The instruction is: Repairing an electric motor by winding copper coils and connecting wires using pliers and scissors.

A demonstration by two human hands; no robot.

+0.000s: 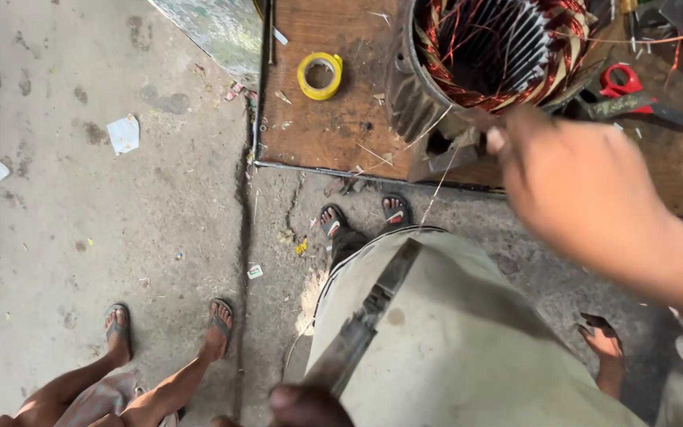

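1. The motor stator (492, 55) lies on its side at the near edge of the wooden bench (318, 119), its copper windings facing me.
2. My right hand (571, 182) is pinching a thin wire (440, 170) at the stator's lower rim; it is blurred, so how firm the pinch is I cannot tell.
3. My left hand (306, 405) only shows at the frame's bottom, against a flat metal strip (369, 312); its grip I cannot tell.
4. I judge a hard tug could snap the wire or nick the winding insulation.
5. The sandalled feet (167, 328) of a person nearby sit near that strip.

Right hand (575, 186) reaches forward, fingers curled; left hand (306, 405) low.
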